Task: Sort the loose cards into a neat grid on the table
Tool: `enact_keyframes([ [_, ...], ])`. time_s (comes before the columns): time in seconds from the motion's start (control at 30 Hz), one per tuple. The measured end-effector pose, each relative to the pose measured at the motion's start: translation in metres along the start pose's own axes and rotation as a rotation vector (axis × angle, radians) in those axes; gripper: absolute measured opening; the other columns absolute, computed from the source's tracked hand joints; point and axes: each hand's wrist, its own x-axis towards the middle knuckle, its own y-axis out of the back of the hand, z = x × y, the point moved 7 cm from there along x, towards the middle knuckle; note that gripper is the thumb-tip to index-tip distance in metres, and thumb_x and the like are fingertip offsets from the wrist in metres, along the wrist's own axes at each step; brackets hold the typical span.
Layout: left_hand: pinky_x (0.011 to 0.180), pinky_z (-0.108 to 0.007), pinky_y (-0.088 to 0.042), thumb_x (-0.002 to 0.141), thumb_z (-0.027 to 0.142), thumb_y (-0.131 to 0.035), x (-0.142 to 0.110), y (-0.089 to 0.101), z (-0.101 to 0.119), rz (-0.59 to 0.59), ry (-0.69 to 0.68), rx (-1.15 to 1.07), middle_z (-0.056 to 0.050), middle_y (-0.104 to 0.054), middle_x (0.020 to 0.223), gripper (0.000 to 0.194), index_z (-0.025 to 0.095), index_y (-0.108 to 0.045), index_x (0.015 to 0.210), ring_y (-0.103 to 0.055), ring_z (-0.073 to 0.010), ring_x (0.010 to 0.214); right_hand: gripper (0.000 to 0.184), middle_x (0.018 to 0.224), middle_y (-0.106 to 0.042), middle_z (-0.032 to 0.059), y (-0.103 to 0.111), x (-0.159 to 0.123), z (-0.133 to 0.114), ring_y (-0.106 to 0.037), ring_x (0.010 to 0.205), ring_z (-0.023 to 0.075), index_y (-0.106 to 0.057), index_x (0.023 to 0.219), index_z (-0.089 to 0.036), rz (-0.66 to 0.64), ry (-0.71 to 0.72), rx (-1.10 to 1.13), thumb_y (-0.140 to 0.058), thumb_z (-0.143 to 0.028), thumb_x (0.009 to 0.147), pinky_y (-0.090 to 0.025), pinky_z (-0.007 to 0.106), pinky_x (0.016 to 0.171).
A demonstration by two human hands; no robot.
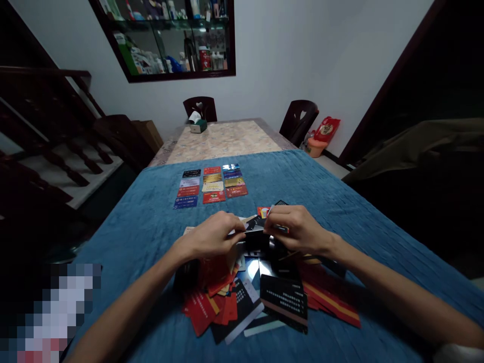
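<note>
Inward curl left hand [217,234] and right hand [297,227] (knuckles up).

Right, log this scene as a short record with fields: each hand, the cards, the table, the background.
Left hand: the left hand has its fingers at the left side of a dark, flat card-like piece; grip partly hidden
Right hand: the right hand is at that piece's other side; grip partly hidden
Loose cards: overlapping heap of red, black and striped plastic cards, below and around the hands
Laid-out cards: three columns of multicoloured rectangular cards, beyond the left hand
Table: wrinkled blue cloth
Background: dark-framed wall cabinet with glass shelves
</note>
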Motion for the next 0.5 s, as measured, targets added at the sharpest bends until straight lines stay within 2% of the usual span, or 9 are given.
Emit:
enact_keyframes([
  [0.23,0.065,-0.025,-0.039,0.088,0.015,-0.049,-0.0009,0.0021,-0.0016,0.009,0.024,0.027,-0.005,-0.068,0.078,0.023,0.015,-0.071,0.084,-0.058,-0.0133,0.070,0.013,0.074,-0.065,0.0016,-0.0028,0.0000,0.0040,-0.058,0.065,0.0114,-0.063,0.082,-0.017,0.000,-0.027,0.093,-0.055,-0.018,0.092,-0.040,0.023,0.061],
  [0.4,0.067,-0.026,-0.042,0.085,0.009,-0.048,0.0002,0.0020,-0.0029,0.026,0.029,0.030,-0.006,-0.070,0.082,0.025,0.014,-0.072,0.089,-0.061,-0.0146,0.074,0.013,0.076,-0.067,0.0025,-0.0051,-0.0003,0.0044,-0.058,0.065,0.0113,-0.064,0.086,-0.017,-0.021,-0.017,0.009,-0.053,-0.019,0.093,-0.039,0.023,0.061],
  [0.5,0.069,-0.025,-0.044,0.084,0.008,-0.048,0.0011,0.0037,-0.0060,0.082,0.035,0.006,-0.006,-0.072,0.085,0.025,0.015,-0.072,0.090,-0.062,-0.0148,0.076,0.015,0.080,-0.069,0.0033,-0.0071,-0.0012,0.0050,-0.060,0.067,0.0115,-0.065,0.093,-0.017,-0.010,-0.015,-0.038,-0.050,-0.019,0.095,-0.040,0.023,0.062],
])
